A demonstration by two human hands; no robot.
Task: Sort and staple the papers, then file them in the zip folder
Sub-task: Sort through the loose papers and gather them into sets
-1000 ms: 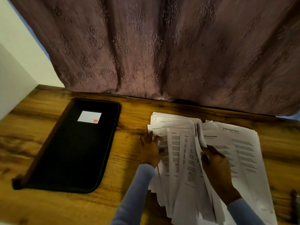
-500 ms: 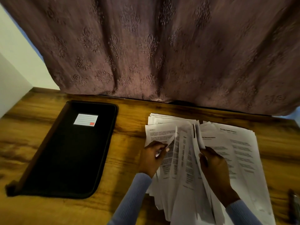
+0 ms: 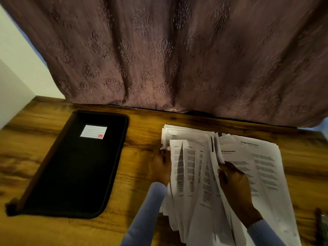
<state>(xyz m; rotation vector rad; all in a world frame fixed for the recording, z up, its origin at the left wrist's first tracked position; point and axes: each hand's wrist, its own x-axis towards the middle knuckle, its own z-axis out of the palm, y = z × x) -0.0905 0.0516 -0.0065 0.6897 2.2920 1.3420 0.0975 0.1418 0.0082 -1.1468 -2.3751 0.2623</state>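
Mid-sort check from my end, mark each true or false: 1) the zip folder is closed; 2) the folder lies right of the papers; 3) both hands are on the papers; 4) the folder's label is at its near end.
1) True: the zip folder lies flat and shut on the table.
2) False: it lies left of the papers.
3) True: the left hand holds their left edge, and the right hand grips lifted sheets.
4) False: the label is at the far end.
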